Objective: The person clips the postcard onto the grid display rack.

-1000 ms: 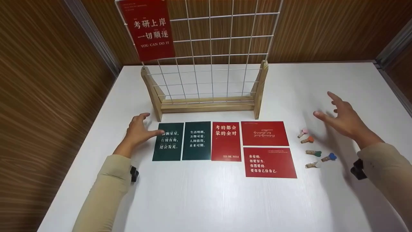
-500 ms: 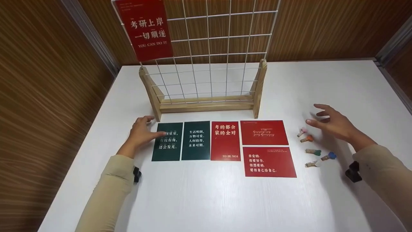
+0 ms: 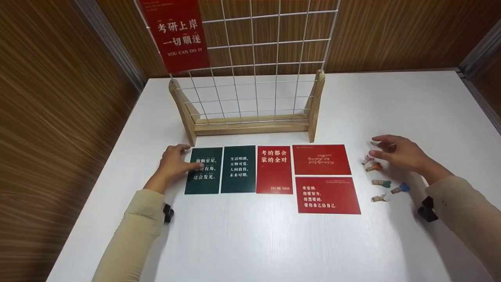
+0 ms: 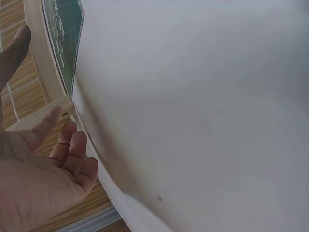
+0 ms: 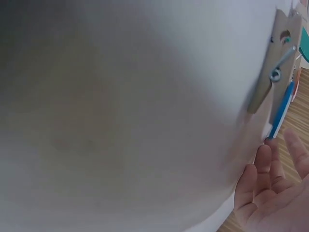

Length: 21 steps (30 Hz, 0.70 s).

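My left hand (image 3: 172, 164) hovers at the left side of a dark green card (image 3: 202, 187) with white writing; its thumb overlaps the card in the head view. In the left wrist view its fingers (image 4: 77, 150) curl loosely with nothing between them. On the right, my right hand (image 3: 407, 154) is above a small wooden clothespin with a pink top (image 3: 367, 159), thumb and fingers apart. Just in front lie clothespins with orange (image 3: 375, 167), green (image 3: 381, 183), blue (image 3: 400, 188) and white (image 3: 379, 198) tops. The right wrist view shows the blue-topped clothespin (image 5: 275, 72) large beside the fingers.
A white wire grid (image 3: 254, 49) in a wooden stand (image 3: 252, 127) rises behind the cards, a red card (image 3: 182, 39) hanging at its upper left. Another green card (image 3: 238, 184) and red cards (image 3: 274, 176) lie in line on the white table (image 3: 250, 243). Wood-grain panels (image 3: 391, 35) enclose it.
My right hand has come left and down to the pink-topped clothespin, its thumb and fingers drawing closer together. My left hand has shifted slightly right and nearer the green card.
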### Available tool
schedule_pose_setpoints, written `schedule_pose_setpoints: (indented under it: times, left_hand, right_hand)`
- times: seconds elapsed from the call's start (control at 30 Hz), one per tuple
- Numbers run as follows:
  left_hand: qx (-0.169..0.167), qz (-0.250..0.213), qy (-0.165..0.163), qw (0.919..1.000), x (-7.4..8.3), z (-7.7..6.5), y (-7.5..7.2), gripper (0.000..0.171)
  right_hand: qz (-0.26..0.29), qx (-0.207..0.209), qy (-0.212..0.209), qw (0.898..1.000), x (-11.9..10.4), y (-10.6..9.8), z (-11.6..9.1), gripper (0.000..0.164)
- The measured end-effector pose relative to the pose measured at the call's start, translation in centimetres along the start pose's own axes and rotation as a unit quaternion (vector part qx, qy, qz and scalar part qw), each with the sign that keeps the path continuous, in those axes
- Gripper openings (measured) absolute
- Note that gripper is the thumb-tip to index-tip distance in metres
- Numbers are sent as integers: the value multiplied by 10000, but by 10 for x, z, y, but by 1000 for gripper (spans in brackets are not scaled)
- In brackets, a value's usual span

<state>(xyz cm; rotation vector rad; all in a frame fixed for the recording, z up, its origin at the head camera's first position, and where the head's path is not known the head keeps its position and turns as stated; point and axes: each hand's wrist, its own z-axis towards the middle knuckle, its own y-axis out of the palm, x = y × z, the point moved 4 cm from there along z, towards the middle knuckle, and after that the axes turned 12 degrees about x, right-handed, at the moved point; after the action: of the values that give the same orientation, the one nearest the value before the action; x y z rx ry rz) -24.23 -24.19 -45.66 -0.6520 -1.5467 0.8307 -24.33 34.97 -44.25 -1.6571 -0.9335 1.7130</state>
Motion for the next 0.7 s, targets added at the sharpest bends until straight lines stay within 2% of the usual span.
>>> schedule_pose_setpoints:
  times: [0.2,0.43,0.7]
  left_hand:
    - [-102,-56,-66,9999,1,-11,0,85]
    - [-190,-71,-281,9994,0,-24,1,81]
    - [-35,102,-566,9983,0,-38,3,80]
  right_hand:
    - [-12,10,-160,9999,-1,-2,0,56]
    - [-140,-23,-187,9997,2,1,2,56]
    - [-178,-61,-152,9997,0,4,3,43]
